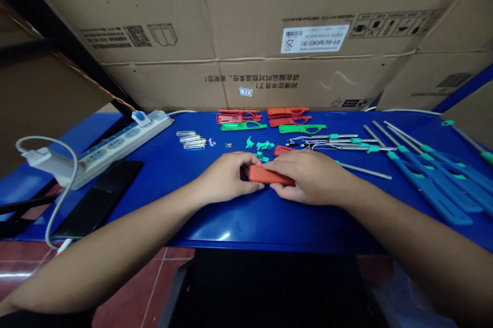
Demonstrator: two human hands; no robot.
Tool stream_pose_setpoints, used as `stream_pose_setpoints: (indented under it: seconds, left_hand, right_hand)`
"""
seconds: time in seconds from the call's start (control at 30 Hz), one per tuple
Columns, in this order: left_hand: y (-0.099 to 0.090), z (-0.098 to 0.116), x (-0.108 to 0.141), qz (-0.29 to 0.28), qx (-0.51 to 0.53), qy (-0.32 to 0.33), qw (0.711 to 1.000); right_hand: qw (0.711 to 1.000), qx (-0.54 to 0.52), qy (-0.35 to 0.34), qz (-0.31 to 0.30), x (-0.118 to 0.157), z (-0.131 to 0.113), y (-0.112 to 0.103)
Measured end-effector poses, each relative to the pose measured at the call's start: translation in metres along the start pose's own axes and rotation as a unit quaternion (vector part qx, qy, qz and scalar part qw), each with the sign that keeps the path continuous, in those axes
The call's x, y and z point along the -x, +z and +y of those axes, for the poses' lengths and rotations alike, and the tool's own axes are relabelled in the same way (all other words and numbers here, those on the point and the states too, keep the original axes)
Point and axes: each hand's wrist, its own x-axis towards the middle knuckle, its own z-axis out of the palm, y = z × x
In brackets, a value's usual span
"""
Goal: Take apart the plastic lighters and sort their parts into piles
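Observation:
An orange lighter casing (271, 175) is between my two hands, above the front middle of the table. My left hand (231, 176) curls round its left end, thumb below and fingers above. My right hand (308, 176) grips the right part from above, hiding much of it. Just behind the right fingers, another red-orange casing piece (283, 150) lies on the table. Small green plastic parts (264, 146) are scattered beyond my fingertips. Metal lighter tubes with white wires (342, 142) lie behind my right hand.
Red and green casing halves (241, 126) lie along the cardboard (254, 20) at the back. Clear tanks (191, 140) and small springs (228, 146) are at left, near a power strip (127, 143) and black phone (100, 199). Blue lighters (435, 184) lie at right.

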Motion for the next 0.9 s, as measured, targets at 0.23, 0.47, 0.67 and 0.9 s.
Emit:
stream_pose_setpoints:
  seconds: [0.23, 0.47, 0.67, 0.9]
  left_hand:
    - [-0.006, -0.002, -0.003, -0.022, -0.088, 0.008, 0.996]
    - [-0.007, -0.004, -0.004, -0.059, -0.134, 0.024, 0.989]
    - [-0.009, -0.001, -0.001, -0.073, -0.149, 0.026, 0.986]
    - [-0.008, -0.001, -0.001, -0.074, -0.153, 0.031, 0.985]
  right_hand:
    - [0.997, -0.007, -0.039, 0.073, 0.000, 0.005, -0.003]
    - [0.952, -0.161, 0.171, 0.196, 0.004, 0.056, -0.031]
    - [0.934, -0.166, 0.250, 0.194, -0.010, 0.108, -0.035]
    - [0.965, 0.019, 0.250, 0.078, -0.058, 0.135, -0.015]
